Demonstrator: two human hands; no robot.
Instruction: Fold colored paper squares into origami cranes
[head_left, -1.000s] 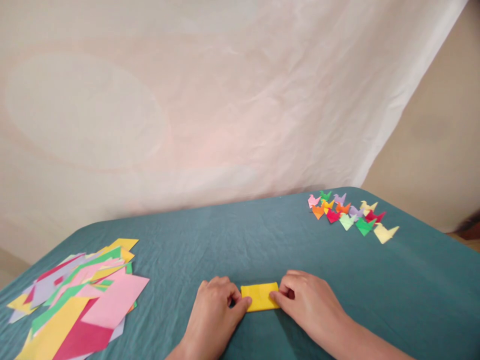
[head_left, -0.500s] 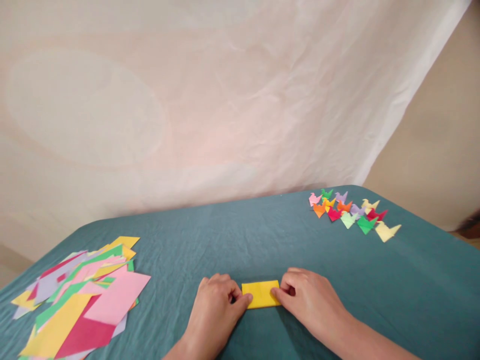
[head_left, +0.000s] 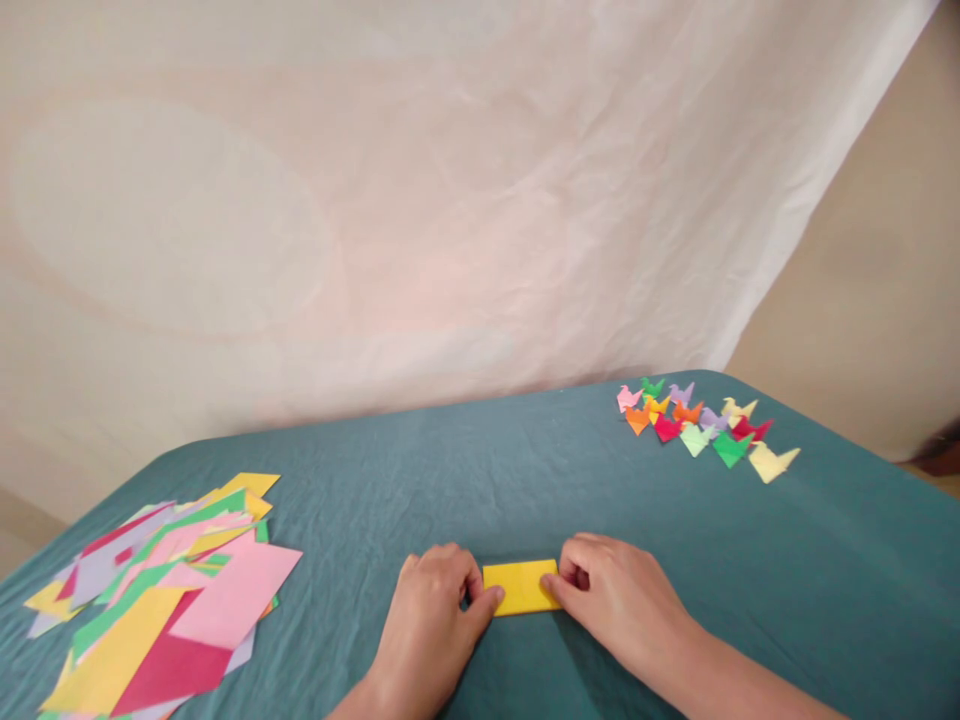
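A small yellow folded paper (head_left: 520,588), rectangular in outline, lies near the front of the cloth-covered table between my two hands. My left hand (head_left: 439,615) pinches its left end, with the thumb over the near left corner. At the right end, my right hand (head_left: 626,595) grips it with the thumb on top and the fingers curled behind. The fingertips under and behind the paper are partly hidden.
A loose pile of coloured paper sheets (head_left: 180,585) spreads over the left side of the dark green tablecloth (head_left: 420,470). Several folded paper birds (head_left: 694,440) stand in rows at the far right. A pale hanging sheet (head_left: 465,200) closes off the back.
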